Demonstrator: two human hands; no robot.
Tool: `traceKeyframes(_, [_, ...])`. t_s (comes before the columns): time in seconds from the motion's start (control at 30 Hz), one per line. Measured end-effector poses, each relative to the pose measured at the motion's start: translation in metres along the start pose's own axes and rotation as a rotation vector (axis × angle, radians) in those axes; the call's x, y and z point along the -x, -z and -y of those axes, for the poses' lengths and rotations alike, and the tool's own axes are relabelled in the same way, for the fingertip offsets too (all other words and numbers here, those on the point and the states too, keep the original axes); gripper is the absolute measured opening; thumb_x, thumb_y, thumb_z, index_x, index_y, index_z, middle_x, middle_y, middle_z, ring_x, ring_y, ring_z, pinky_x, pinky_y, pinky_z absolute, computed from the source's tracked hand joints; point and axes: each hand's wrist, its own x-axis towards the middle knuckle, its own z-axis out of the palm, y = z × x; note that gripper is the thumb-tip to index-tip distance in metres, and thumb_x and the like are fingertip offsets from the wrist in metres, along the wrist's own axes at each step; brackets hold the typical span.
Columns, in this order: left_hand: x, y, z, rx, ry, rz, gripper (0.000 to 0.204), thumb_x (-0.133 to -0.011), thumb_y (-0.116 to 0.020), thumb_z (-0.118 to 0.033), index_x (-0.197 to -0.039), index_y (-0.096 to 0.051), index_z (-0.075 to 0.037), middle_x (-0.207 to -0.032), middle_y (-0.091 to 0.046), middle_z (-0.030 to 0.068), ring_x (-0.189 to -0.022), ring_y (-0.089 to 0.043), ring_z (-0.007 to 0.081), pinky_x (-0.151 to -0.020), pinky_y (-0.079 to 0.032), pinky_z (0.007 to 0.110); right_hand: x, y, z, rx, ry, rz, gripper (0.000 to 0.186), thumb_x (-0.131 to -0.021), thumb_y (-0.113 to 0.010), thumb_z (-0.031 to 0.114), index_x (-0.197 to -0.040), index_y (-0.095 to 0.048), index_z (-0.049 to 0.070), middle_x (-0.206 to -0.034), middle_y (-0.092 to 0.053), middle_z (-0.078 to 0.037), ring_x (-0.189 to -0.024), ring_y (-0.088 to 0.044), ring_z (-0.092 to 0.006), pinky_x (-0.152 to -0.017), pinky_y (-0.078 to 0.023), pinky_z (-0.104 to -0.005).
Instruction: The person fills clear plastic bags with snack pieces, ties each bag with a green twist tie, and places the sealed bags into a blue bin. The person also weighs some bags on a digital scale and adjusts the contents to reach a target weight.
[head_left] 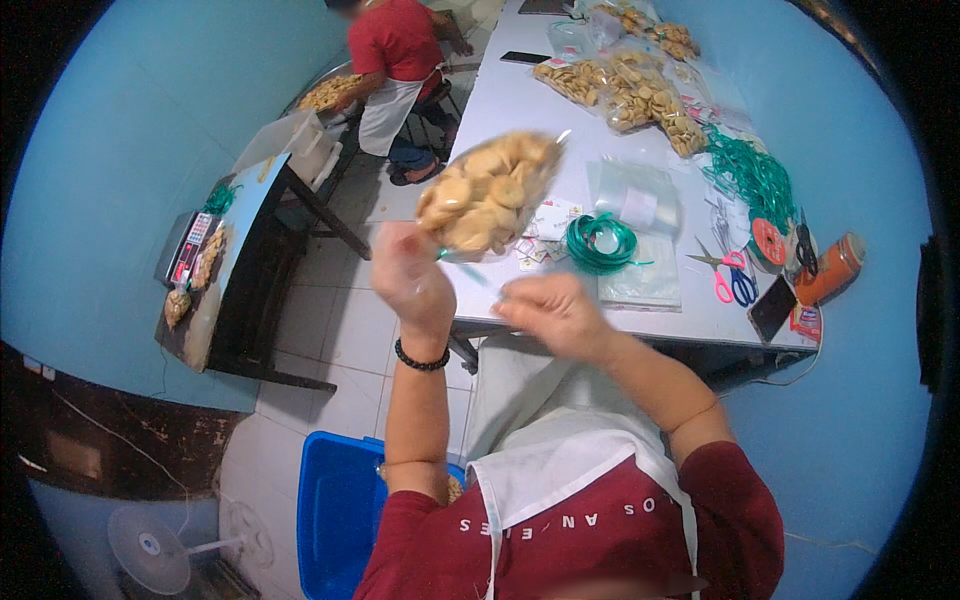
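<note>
Bag of round crackers (490, 195), middle of the head view: we see the left hand (412, 280) gripping its lower end, the right hand (550, 308) pinching green ribbon (476, 274). If the ribbon slips, contents may spill past the left edge of the counter (515, 105); we have room leftward, over tiled floor (345, 325).

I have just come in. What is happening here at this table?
The person's left hand holds up a clear bag of round tan snacks by its neck. The right hand seems to pinch a blurred green ribbon running from there. On the white table lie more filled bags and a green coil. Another person reaches toward a basin of similar pieces.
</note>
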Motion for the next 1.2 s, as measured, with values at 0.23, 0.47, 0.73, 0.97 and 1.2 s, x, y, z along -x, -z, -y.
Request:
traceKeyframes(0.23, [0.017,0.032,0.007,0.497,0.567,0.671,0.019,-0.100,-0.054,-0.021,-0.094,-0.061,-0.005,-0.070,-0.056,0.0029,-0.059,-0.053,0.0123,-0.054,-0.046,0.030,-0.032,0.014,-0.031,0.182,-0.039,0.040,0.026,-0.094,-0.059,0.014,-0.074,-0.053,0.000,-0.062,-0.049,-0.007,-0.059,-0.049,-0.0193,-0.057,-0.040,-0.0368])
traceKeyframes(0.47, [0.109,0.075,-0.038,-0.544,0.282,0.857,0.024,-0.091,-0.064,-0.029,-0.094,-0.062,-0.005,-0.079,-0.065,0.0158,-0.070,-0.065,0.0372,-0.058,-0.051,0.046,0.035,-0.010,-0.076,0.220,0.027,0.428,0.023,-0.089,-0.063,0.018,-0.074,-0.055,0.002,-0.066,-0.051,-0.017,-0.062,-0.053,-0.0339,-0.059,-0.042,-0.0431])
traceKeyframes(0.73, [0.164,0.075,0.044,0.035,0.651,0.714,0.023,-0.084,-0.075,-0.017,-0.097,-0.067,-0.001,-0.078,-0.065,0.0123,-0.071,-0.065,0.0232,-0.062,-0.050,0.034,0.057,-0.028,-0.127,0.240,-0.169,0.298,0.017,-0.089,-0.062,0.010,-0.079,-0.059,-0.003,-0.079,-0.054,-0.012,-0.075,-0.053,-0.0228,-0.069,-0.043,-0.0351])
traceKeyframes(0.97, [0.176,0.080,0.077,-0.088,0.619,0.750,0.012,-0.085,-0.072,-0.013,-0.085,-0.069,-0.001,-0.078,-0.066,0.0109,-0.070,-0.063,0.0213,-0.062,-0.048,0.032,0.051,-0.030,-0.122,0.117,-0.330,0.238,0.013,-0.083,-0.059,0.006,-0.074,-0.057,-0.004,-0.094,-0.055,-0.010,-0.093,-0.054,-0.0234,-0.082,-0.044,-0.0346])
traceKeyframes(1.2, [0.196,0.066,0.087,-0.045,0.694,0.684,0.011,-0.086,-0.070,-0.011,-0.087,-0.068,-0.001,-0.079,-0.066,0.0115,-0.070,-0.063,0.0214,-0.063,-0.049,0.032,0.054,-0.054,-0.090,0.160,-0.077,0.349,0.017,-0.079,-0.057,0.004,-0.064,-0.051,-0.003,-0.124,-0.060,-0.017,-0.105,-0.054,-0.0314,-0.097,-0.040,-0.0432])
